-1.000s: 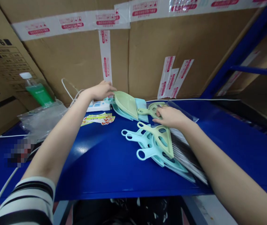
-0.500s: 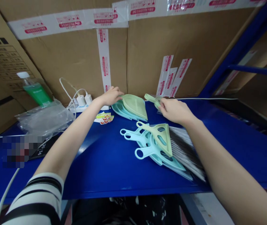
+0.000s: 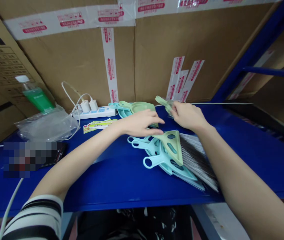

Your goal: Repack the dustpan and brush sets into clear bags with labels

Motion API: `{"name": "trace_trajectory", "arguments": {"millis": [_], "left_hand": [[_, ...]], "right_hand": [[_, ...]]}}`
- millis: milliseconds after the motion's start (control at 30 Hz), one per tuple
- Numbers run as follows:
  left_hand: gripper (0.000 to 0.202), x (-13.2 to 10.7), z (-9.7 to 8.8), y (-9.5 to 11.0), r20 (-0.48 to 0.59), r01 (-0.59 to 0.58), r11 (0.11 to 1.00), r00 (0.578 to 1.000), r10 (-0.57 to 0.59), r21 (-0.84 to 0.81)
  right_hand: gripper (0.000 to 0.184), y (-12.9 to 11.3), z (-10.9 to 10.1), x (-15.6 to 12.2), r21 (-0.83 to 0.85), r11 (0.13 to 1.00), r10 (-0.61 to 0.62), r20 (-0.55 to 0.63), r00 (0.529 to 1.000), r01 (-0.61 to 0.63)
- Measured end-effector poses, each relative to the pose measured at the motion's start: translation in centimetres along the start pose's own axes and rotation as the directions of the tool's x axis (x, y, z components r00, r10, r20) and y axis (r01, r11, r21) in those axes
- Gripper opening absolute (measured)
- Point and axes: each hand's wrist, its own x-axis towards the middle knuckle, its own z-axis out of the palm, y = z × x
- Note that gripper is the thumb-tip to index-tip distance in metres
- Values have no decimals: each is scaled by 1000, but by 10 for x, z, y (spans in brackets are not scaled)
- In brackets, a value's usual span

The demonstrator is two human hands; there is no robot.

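Presently, the green hand brush (image 3: 170,142) lies uppermost on a pile of light-blue hand brushes (image 3: 161,159) on the blue tabletop (image 3: 117,186). Its long axis runs diagonally: handle toward the upper left, bristles (image 3: 199,163) toward the lower right. From where I stand, the left hand (image 3: 142,122) is nearer to the handle end; its thumb overlaps that end in view, and contact cannot be confirmed. Left grip: fingers spread, nothing visibly held. Right grip: the right hand (image 3: 188,115) is closed around a green-handled tool (image 3: 163,101); the handle projects leftward, the other end is hidden. The green dustpan (image 3: 144,106) lies behind the left hand, which partly covers it.

Markings: the carton at left (image 3: 0,65) reads "V6" above a printed table too small to read. The white packing tape (image 3: 110,65) carries red bands with illegible characters. The label on the green bottle (image 3: 39,100) cannot be read.
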Motion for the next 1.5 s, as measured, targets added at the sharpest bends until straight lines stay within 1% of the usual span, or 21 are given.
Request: {"name": "trace_trajectory", "arguments": {"millis": [67,133,200,267,300,367,400,433,500,533,567,667,767,900,1000,1033,1133,1167,1267,1367,1500], "left_hand": [[42,0,5,19,77,-7,996,997,0,85],[31,-1,9,32,109,6,979,994,-29,205],[33,-4,10,41,73,10,962,997,-32,275],[33,-9,8,49,25,34,954,999,-43,298],[32,-13,8,53,19,56,953,998,-64,298],[31,-20,9,64,64,95,953,991,-118,286],[34,-24,10,70,87,110,955,987,-138,276],[41,-28,12,76,81,143,952,982,-171,271],[68,-33,17,86,74,188,951,974,-212,246],[74,-35,20,90,67,199,950,973,-221,243],[74,-36,22,92,73,197,949,973,-221,244],[59,-37,22,89,123,148,948,974,-189,282],[48,-38,17,74,150,101,943,976,-155,317],[35,-43,9,55,194,92,941,968,-161,325],[25,-49,9,48,194,132,934,959,-205,333],[25,-51,10,48,179,150,930,959,-219,335],[35,-53,19,46,153,180,929,959,-239,324],[34,-53,23,45,154,185,929,958,-244,321],[17,-53,33,40,133,217,922,953,-270,320],[18,-53,39,32,100,231,927,957,-271,296],[23,-49,40,26,102,249,939,955,-279,236]], "right_hand": [[24,2,5,2,5,1000,-7,-20,1000,7],[25,3,7,2,9,1000,-5,-25,1000,5],[25,3,5,1,11,1000,-1,-11,1000,1],[25,2,0,-1,12,1000,6,14,1000,-6],[25,1,-3,-2,14,1000,8,27,1000,-9],[25,1,-8,-3,22,1000,4,48,999,-5],[24,1,-9,-4,29,1000,-1,54,999,0],[24,1,-10,-4,36,999,-9,56,998,7],[23,2,-10,-5,45,999,-24,54,998,21],[22,2,-9,-4,45,999,-29,50,998,26],[22,2,-9,-4,41,999,-36,45,998,34],[22,3,-7,-3,32,998,-63,31,998,62],[23,4,-7,-3,33,996,-82,26,996,81],[23,2,-9,-4,16,998,-60,50,997,59],[23,1,-9,-5,-3,998,-67,63,996,67],[23,1,-8,-4,-8,997,-78,59,995,79],[22,0,-6,-4,-18,994,-104,48,993,105],[22,0,-6,-3,-19,994,-108,54,993,109],[21,0,-7,-4,-9,994,-106,77,991,107],[21,3,-11,-5,27,995,-93,51,994,92],[19,10,-15,-7,61,996,-64,-9,998,64]]}}
